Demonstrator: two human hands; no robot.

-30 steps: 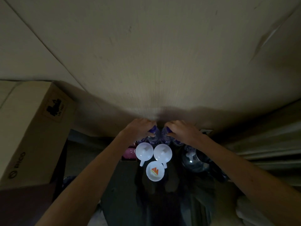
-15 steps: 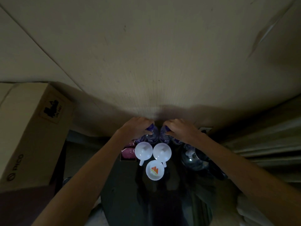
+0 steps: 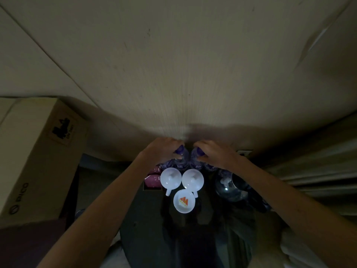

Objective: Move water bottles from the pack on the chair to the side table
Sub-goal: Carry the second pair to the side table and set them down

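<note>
While both bare forearms reach away from the camera over a dark, glossy round side table (image 3: 146, 240), the left hand (image 3: 161, 150) curls its fingers down around the purple-capped top of a clear plastic water bottle (image 3: 181, 158) at the table's far edge, close to the wall. Just right of it, the right hand (image 3: 216, 154) grips the neck of a second water bottle (image 3: 196, 161) in the same way, fingers bent and closed over the cap. The two bottles stand upright, side by side and almost touching, their ribbed transparent shoulders catching a faint violet sheen; further bottles of the same kind crowd in beneath each wrist, partly hidden.

Nearer the camera, two smooth white cups (image 3: 171, 179) with short handles sit mouth-up beside each other, and a small round white saucer (image 3: 184, 200) printed with an orange mark lies just in front of them. A pink carton (image 3: 153, 179) rests to the left of the cups; a shiny, rounded dark kettle (image 3: 231, 187) stands to the right. A matte cardboard box (image 3: 36, 157) fills the left side, and a pale, finely grained wall panel (image 3: 183, 64) rises behind everything. The chair and pack cannot be made out in the gloom.
</note>
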